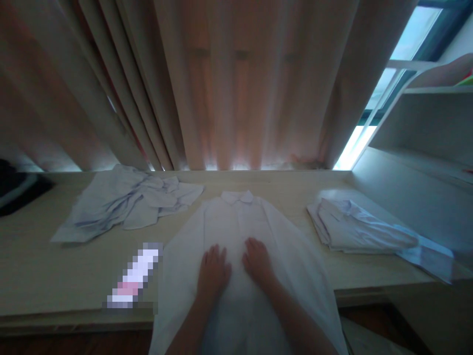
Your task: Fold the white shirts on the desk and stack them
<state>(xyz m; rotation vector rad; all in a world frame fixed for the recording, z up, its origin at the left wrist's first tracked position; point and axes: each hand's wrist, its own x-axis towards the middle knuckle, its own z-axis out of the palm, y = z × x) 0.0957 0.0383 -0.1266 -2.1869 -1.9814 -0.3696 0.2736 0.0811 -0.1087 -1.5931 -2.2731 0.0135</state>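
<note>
A white collared shirt (240,222) lies spread out front side up, its collar toward the curtain and its lower part hanging over the near edge of the desk. My left hand (214,271) rests flat on the left half of its front, fingers stretched out. On the right half, my right hand (257,261) lies flat too, its fingers pointing away from me. Both palms press on the cloth, a small gap apart, and neither hand grips anything. The shirt's hem is out of view below.
Crumpled white garments (129,202) lie at the back left of the desk (44,276). Folded white shirts (362,229) are stacked at the right. A blurred-out pale object (136,276) is left of the shirt. Curtains (254,98) hang behind; a white shelf unit (414,192) stands right.
</note>
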